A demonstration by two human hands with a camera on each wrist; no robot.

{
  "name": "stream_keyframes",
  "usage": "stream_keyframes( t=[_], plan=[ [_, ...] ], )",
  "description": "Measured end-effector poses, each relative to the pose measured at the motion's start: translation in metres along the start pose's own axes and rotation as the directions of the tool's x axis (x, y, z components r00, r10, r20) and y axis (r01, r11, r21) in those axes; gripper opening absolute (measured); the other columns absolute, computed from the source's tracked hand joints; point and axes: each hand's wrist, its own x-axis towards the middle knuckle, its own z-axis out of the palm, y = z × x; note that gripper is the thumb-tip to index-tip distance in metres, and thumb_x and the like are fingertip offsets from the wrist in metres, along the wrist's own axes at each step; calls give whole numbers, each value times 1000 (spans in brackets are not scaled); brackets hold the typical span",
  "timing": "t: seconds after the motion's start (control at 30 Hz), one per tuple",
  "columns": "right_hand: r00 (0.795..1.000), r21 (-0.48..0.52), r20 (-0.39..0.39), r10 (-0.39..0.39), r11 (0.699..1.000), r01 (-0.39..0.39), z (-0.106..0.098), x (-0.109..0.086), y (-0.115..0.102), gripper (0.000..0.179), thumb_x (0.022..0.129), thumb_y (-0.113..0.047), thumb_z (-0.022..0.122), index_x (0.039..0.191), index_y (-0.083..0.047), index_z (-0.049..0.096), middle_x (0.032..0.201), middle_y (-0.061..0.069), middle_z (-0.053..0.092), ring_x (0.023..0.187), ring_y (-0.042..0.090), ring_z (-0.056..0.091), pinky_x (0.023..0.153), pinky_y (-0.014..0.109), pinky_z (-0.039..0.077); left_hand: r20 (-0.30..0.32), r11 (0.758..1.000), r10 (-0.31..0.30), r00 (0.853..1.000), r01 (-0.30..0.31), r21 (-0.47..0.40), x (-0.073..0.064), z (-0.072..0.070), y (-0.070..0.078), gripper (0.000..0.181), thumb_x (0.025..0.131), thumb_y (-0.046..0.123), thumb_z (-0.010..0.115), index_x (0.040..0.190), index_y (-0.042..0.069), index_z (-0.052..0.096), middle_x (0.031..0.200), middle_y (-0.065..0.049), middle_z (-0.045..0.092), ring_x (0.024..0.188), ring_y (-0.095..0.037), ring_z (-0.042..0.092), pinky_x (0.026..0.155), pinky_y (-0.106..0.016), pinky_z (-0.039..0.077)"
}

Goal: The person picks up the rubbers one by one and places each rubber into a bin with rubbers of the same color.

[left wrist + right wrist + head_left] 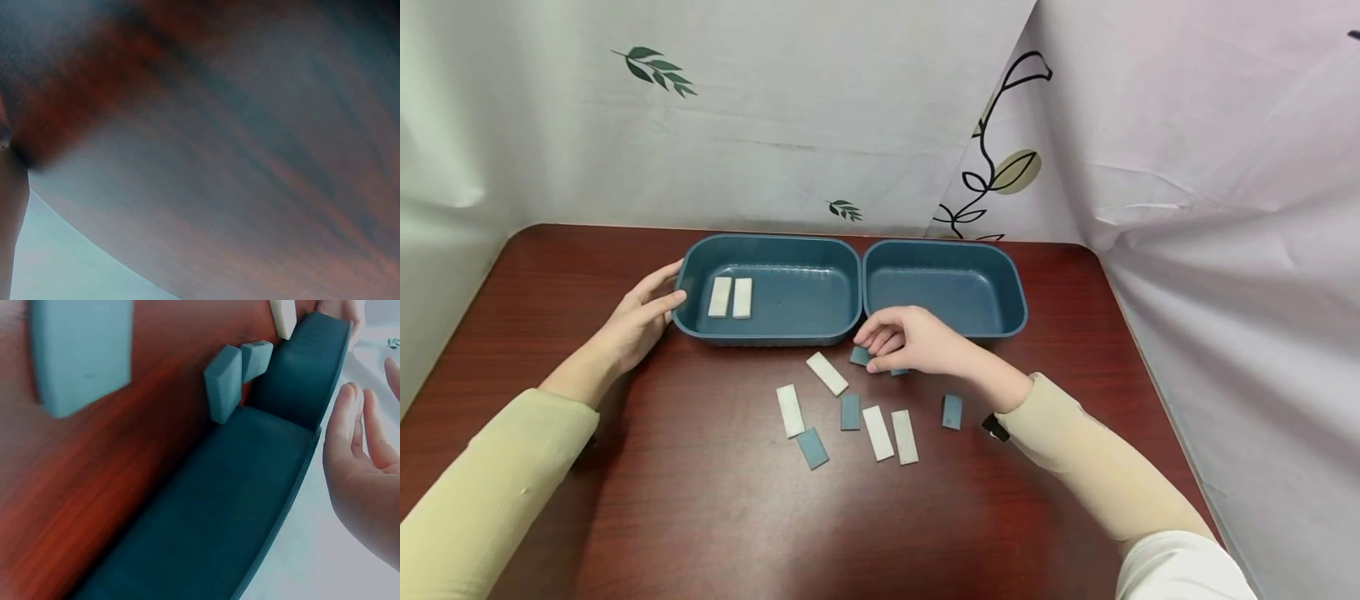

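Observation:
My left hand (pixel 638 321) holds the left end of the left blue tray (pixel 775 340), thumb over its rim and fingers along the outside. Two white blocks (pixel 719 297) lie side by side in that tray. Above the table, just in front of where the trays meet, my right hand (pixel 917 340) hovers with loosely bent fingers and nothing between them. Below it are two small blue blocks (pixel 223 384), partly hidden by the hand in the head view. In the right wrist view, that hand (pixel 365 469) shows to the right of the trays.
The right blue tray (pixel 1019 321) adjoins the left one and has nothing in it. Several white blocks (pixel 827 373) and more blue blocks (pixel 850 412) lie scattered on the dark red table (pixel 715 517). A pale patterned cloth (pixel 760 125) hangs behind. The left wrist view is blurred.

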Motion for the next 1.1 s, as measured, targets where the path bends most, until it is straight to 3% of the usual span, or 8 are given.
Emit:
stream_keyframes(
  t=[0.3,0.5,0.87,1.1],
  plan=[
    [1000,-63,19,7,998,-6,2,-22,6,35,89,0,84,121,3,71,117,18,75,103,30,75,91,29,62,5,1000,13,1000,-13,-8,1,1,0,48,111,6,51,155,23,44,144,12,48,123,3,57,100,-11,45],
    [999,-116,46,-12,993,18,5,-30,13,34,88,0,85,119,0,73,115,15,75,98,27,75,90,35,63,8,999,27,1000,-26,-26,1,1,-1,46,110,4,50,152,24,46,143,11,49,121,2,59,99,-10,47],
    [996,-119,91,-6,993,16,13,-37,28,34,85,2,87,117,0,74,111,14,75,96,24,73,88,33,63,3,999,24,1000,-24,-24,1,-1,-1,46,111,4,50,152,23,47,144,11,49,121,2,59,98,-10,48],
    [987,-172,162,11,985,18,17,-42,35,32,87,-4,87,116,-4,75,111,9,73,96,18,71,89,31,63,-1,1000,18,1000,-18,-25,1,1,0,47,110,5,51,154,23,45,144,11,48,122,2,59,99,-10,47]
  ],
)
